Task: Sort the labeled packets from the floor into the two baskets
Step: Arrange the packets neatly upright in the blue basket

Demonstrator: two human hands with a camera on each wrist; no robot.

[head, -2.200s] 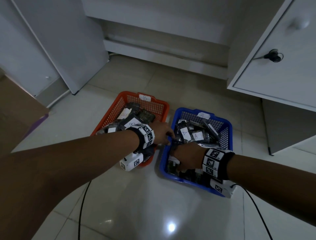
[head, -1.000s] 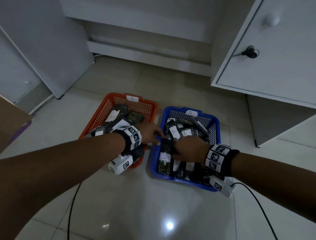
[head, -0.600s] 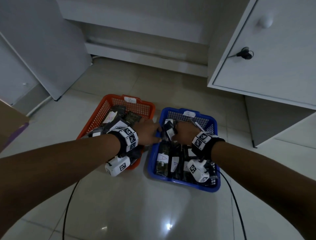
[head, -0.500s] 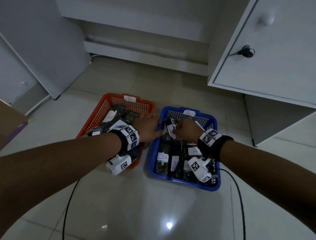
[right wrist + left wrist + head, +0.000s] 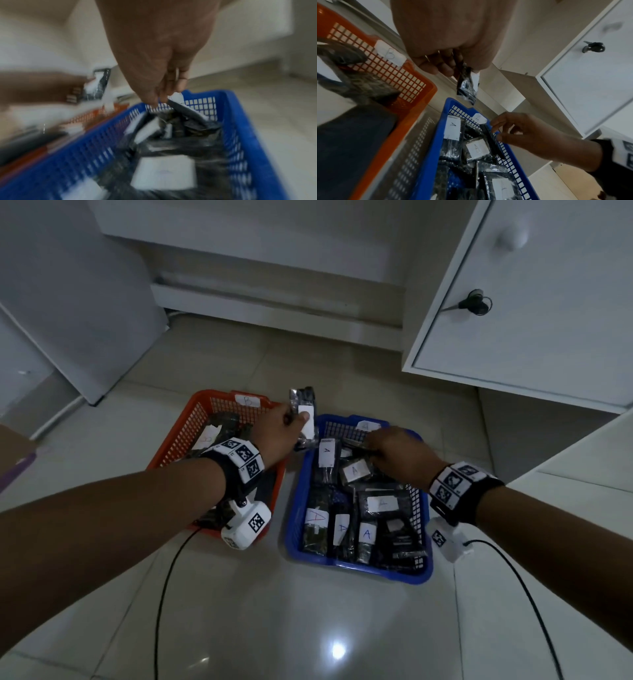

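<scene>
An orange basket (image 5: pixel 171 446) tagged B (image 5: pixel 389 54) and a blue basket (image 5: pixel 294 529) tagged A stand side by side on the tiled floor. Both hold dark packets with white labels; those in the blue one read A (image 5: pixel 354 470). My left hand (image 5: pixel 294 419) pinches a dark labeled packet (image 5: pixel 305 409) in the air above the baskets' far ends, and in the left wrist view this held packet (image 5: pixel 465 86) hangs from the fingers. My right hand (image 5: pixel 373 443) reaches over the blue basket's far end. Its fingertips (image 5: pixel 494 122) pinch the top of a dark packet (image 5: pixel 493 140) leaning on the wall.
A white cabinet door (image 5: pixel 548 302) with a key in its lock (image 5: pixel 476 302) stands at the right. A white panel (image 5: pixel 68 302) leans at the left, and a cardboard box corner (image 5: pixel 13 453) is at the left edge. Wrist cables (image 5: pixel 164 583) trail over the glossy tiles.
My left hand has lifted a packet up out of the blue basket toward the far side. The right hand has shifted right, to the blue basket's far wall.
</scene>
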